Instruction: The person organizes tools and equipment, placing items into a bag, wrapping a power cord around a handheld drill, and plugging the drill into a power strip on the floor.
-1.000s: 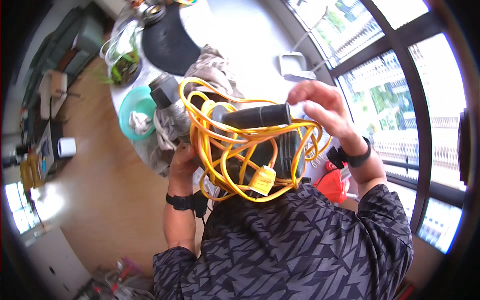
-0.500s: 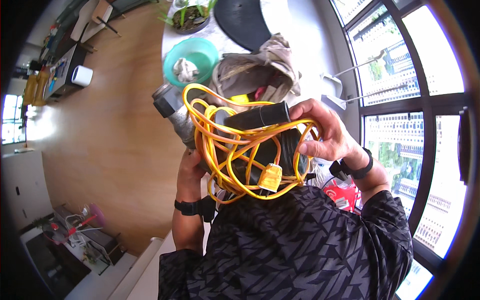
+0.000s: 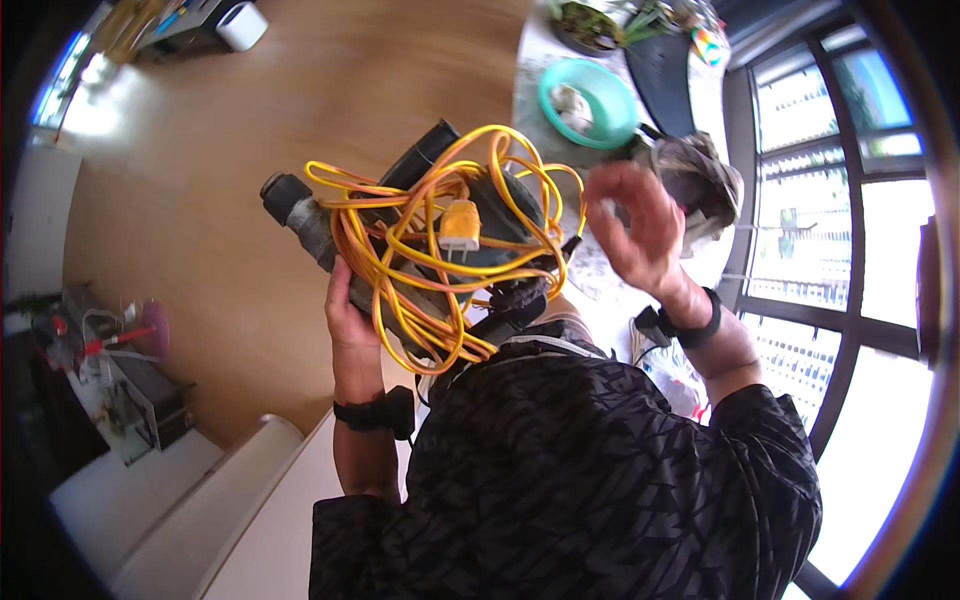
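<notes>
My left hand point(image 3: 350, 308) is closed around the grey body of a corded power drill point(image 3: 318, 236), which looks like a heavy hammer drill with a black nose pointing left. Looped over the drill lies a yellow-orange power cord point(image 3: 395, 245), hiding much of its body. The cord's yellow plug point(image 3: 459, 226) rests on top, prongs toward me. A black cylindrical handle point(image 3: 420, 155) sticks out beyond the coils. To the right of the loops is my right hand point(image 3: 640, 225), slightly blurred, with curved fingers and thumb apart and nothing visible between them.
Ahead on the right, a pale table point(image 3: 535, 90) bears a turquoise basin point(image 3: 610, 95) with a whitish cloth, a potted plant point(image 3: 585, 28), a black board point(image 3: 660, 80) and a grey-beige fabric bag point(image 3: 705, 185). Windows point(image 3: 800, 260) line the right side; wooden floor point(image 3: 220, 150) extends left.
My right hand has let go of the cord and moved off to the right. The drill has turned in my left hand and shifted left. The view has swung left, so the table appears farther right.
</notes>
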The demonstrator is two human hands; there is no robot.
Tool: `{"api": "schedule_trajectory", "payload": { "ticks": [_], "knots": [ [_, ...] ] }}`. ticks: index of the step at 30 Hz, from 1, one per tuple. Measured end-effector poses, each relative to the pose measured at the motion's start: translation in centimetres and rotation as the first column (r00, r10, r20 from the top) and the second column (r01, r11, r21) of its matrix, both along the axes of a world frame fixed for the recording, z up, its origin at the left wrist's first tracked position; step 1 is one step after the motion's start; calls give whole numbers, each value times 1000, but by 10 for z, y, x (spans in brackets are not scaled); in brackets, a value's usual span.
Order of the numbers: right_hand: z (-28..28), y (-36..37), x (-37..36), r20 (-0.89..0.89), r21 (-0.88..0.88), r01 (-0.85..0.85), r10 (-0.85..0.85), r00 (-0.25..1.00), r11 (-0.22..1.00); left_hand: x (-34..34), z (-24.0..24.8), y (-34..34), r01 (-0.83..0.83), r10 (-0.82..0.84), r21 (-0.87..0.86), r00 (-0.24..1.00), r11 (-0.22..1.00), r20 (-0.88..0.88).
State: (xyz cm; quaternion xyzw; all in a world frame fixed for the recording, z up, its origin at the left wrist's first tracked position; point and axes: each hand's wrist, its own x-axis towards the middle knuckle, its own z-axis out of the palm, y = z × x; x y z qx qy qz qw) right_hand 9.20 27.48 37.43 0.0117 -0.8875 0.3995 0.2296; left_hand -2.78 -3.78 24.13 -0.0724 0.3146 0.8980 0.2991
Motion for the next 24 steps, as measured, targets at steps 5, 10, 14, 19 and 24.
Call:
{"api": "schedule_trajectory", "payload": {
  "ticks": [5, 10, 14, 19, 24],
  "knots": [
    [-12, -63, -35, 125, -88, -681, 686, 717, 727, -24, 3, -43, -135, 138, 59, 988, 989, -69],
    [-53, -100, -105, 262, 100, -803, 763, 591, 587, -51, -1, -71, -337, 335, -59, 941, 940, -34],
    [-73, -127, -171, 382, 286, -882, 800, 463, 374, -85, -2, -82, -423, 424, -139, 905, 895, -21],
    [-108, -140, -249, 462, 159, -963, 845, 269, 220, -115, 0, -86, -566, 570, -241, 819, 788, -61],
    [-99, -106, -323, 272, -191, -821, 832, 483, 538, -132, -7, -74, -695, 695, -310, 707, 649, -128]
  ]
}}
